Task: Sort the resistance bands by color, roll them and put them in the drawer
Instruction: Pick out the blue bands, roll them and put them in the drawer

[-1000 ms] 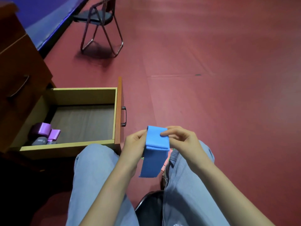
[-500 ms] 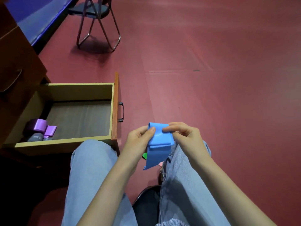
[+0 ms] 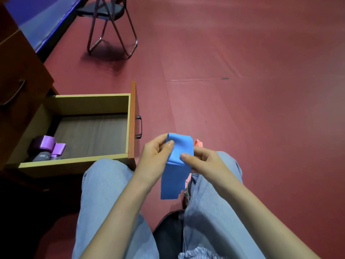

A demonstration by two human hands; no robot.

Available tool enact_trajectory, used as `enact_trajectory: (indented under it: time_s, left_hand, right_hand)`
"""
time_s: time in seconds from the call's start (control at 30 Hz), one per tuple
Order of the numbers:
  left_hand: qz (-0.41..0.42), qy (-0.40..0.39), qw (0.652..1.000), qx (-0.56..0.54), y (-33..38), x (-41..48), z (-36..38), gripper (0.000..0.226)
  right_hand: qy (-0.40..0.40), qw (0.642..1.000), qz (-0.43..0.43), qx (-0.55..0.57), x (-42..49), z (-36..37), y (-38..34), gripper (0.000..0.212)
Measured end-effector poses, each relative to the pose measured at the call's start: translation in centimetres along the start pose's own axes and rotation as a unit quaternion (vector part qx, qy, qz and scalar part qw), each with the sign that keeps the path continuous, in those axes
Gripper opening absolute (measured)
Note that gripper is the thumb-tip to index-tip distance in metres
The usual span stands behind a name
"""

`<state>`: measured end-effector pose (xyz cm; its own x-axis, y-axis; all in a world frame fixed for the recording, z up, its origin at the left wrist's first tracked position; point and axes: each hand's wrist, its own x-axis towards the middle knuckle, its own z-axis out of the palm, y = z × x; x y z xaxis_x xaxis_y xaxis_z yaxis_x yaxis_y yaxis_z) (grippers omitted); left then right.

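Note:
Both hands hold a blue resistance band (image 3: 177, 165) above my knees. My left hand (image 3: 156, 156) pinches its folded top at the left edge, and my right hand (image 3: 203, 161) pinches the right edge with thumb on the fold. The band's loose end hangs down between my legs. A pink band (image 3: 198, 143) peeks out behind the blue one and my right hand. The open wooden drawer (image 3: 74, 164) stands to my left. At its left end lie rolled purple bands (image 3: 47, 142) and a grey roll (image 3: 41, 157).
A folding chair (image 3: 110, 19) stands on the red floor (image 3: 261, 109) at the back. The brown cabinet (image 3: 20, 75) rises at the left, above the drawer. I sit on a dark seat (image 3: 168, 232), and my jeans-clad legs fill the lower middle.
The rolled top of the blue band has grown as both hands turned it. The view has shifted slightly, and a pink band now shows behind my right hand.

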<state>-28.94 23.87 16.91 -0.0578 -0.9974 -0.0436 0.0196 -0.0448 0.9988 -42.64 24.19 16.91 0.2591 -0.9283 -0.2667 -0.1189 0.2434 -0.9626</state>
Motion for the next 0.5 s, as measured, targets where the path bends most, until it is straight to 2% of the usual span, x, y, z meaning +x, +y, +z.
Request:
enact_trajectory:
  time_s: [0.07, 0.2, 0.27, 0.4, 0.5]
  left_hand:
    - [-0.004, 0.002, 1.0, -0.008, 0.0, 0.0, -0.1, 0.024]
    - [-0.068, 0.01, 0.994, -0.088, -0.4, 0.3, -0.7, 0.02]
    - [-0.106, -0.011, 0.991, -0.081, -0.9, 0.4, -1.1, 0.022]
    - [-0.175, -0.108, 0.976, -0.072, -1.9, -0.2, -1.0, 0.041]
    - [-0.158, -0.092, 0.982, -0.033, -2.1, -0.6, -0.8, 0.039]
  right_hand:
    - [0.016, 1.0, -0.019, 0.002, 0.1, 0.0, -0.1, 0.016]
    - [0.036, 0.998, -0.049, 0.017, 0.2, 0.2, -0.2, 0.017]
    - [0.054, 0.996, -0.063, 0.042, 0.3, 0.2, -0.1, 0.014]
    - [0.092, 0.987, -0.099, 0.085, 0.8, -0.2, -0.4, 0.016]
    - [0.112, 0.984, -0.122, 0.068, 1.2, -0.4, -0.6, 0.018]
